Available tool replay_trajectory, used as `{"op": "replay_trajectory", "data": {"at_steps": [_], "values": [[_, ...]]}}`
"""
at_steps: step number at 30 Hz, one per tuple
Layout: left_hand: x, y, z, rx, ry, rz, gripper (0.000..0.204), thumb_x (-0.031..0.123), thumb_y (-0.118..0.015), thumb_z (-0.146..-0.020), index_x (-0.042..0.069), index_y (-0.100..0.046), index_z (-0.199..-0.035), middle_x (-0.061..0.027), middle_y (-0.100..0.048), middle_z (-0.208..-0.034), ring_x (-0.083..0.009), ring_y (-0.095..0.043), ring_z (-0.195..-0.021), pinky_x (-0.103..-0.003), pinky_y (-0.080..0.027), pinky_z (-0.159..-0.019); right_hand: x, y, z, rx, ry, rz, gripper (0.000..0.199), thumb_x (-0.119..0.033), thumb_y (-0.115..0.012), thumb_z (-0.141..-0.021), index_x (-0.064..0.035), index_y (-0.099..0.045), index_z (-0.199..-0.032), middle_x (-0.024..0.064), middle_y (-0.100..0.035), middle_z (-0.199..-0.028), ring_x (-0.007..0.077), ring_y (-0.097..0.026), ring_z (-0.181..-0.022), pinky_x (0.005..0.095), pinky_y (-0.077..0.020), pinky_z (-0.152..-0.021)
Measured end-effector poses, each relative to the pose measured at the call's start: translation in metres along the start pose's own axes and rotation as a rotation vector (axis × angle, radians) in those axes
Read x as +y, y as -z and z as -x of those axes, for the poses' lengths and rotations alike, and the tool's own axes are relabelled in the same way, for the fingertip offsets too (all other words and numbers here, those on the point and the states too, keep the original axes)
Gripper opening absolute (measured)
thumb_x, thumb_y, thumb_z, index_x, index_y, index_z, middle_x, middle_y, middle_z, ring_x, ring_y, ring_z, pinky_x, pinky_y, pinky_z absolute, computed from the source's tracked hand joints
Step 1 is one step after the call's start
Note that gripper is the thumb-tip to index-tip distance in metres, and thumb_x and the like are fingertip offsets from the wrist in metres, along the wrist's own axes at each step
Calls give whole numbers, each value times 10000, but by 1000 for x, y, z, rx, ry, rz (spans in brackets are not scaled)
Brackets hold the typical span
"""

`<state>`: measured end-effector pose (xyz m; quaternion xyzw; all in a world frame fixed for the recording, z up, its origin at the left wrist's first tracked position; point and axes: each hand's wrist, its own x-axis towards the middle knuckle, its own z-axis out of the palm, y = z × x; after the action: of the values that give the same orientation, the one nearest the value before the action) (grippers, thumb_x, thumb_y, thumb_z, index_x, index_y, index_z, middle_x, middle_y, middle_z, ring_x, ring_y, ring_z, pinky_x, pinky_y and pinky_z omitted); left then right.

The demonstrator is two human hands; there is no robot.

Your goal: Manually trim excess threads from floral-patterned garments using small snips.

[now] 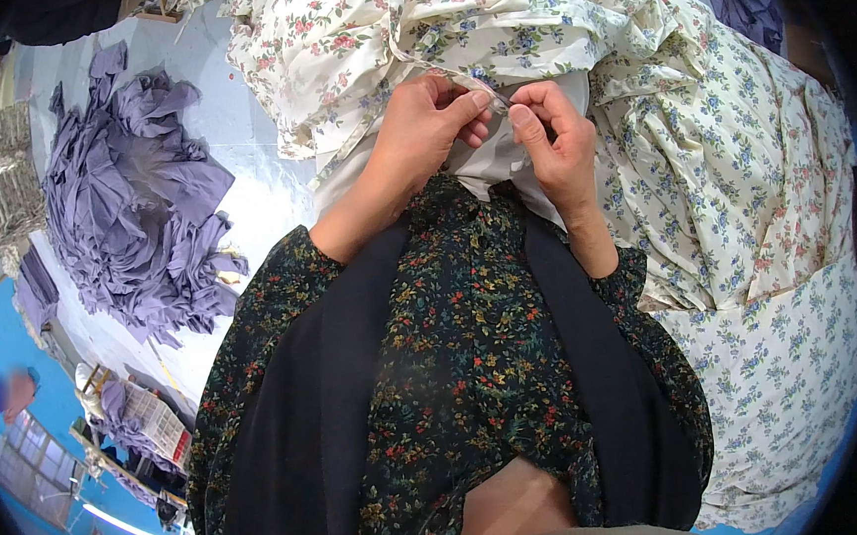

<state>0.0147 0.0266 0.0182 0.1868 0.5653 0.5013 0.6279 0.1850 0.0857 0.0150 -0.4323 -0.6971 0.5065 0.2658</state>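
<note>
Together, both hands (423,124) (561,144) pinch a narrow strip (398,33) (purple fabric (131,204) heaped leftward)

Floral cloth (722,197): woven look, matt, soft; printed, gathered and creased nearly all over, flatter toward its near end. Narrow strip (396,31) against floral cloth's far part: same sort of cloth, matt, folded flat. Left of floral cloth: purple pile (127,214), thin plain cloth, matt, heavily crumpled. Between pile and floral cloth: surface (271,214), smooth, hard-looking, bright glare; exact material unclear. Far left of floral cloth: grey-beige bundle (10,182), rough, ridged, likely cloth. Near side of floral cloth: shirt (454,345), printed cloth, matt; dark vest (292,446), plain, smooth, dull.
</note>
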Motion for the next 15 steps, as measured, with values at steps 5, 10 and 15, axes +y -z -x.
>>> {"op": "replay_trajectory", "data": {"at_steps": [5,10,15], "values": [[1,-1,1,6,3,-1,239,177,-673,-895,-58,-627,-904,-71,-651,-764,-110,-597,-626,-234,-494,-578,0,0,1,-6,-2,9,179,-207,-640,-913,-33,-609,-938,30,-622,-688,81,-540,-612,224,-422,-574],[-1,1,-1,-20,-34,-25,226,163,-661,-899,-55,-635,-954,-72,-657,-777,-113,-598,-657,-243,-495,-618,9,3,-2,-9,-175,-306,176,-199,-627,-928,-27,-610,-957,30,-627,-717,39,-494,-570,194,-362,-515],[-11,5,-9,-67,-185,53,233,164,-664,-891,-47,-651,-988,-76,-663,-794,-113,-593,-672,-255,-491,-644,4,21,-9,-362,-761,-1001,167,-165,-641,-922,-17,-618,-997,49,-638,-756,-8,-379,-496,176,-262,-439]]}}
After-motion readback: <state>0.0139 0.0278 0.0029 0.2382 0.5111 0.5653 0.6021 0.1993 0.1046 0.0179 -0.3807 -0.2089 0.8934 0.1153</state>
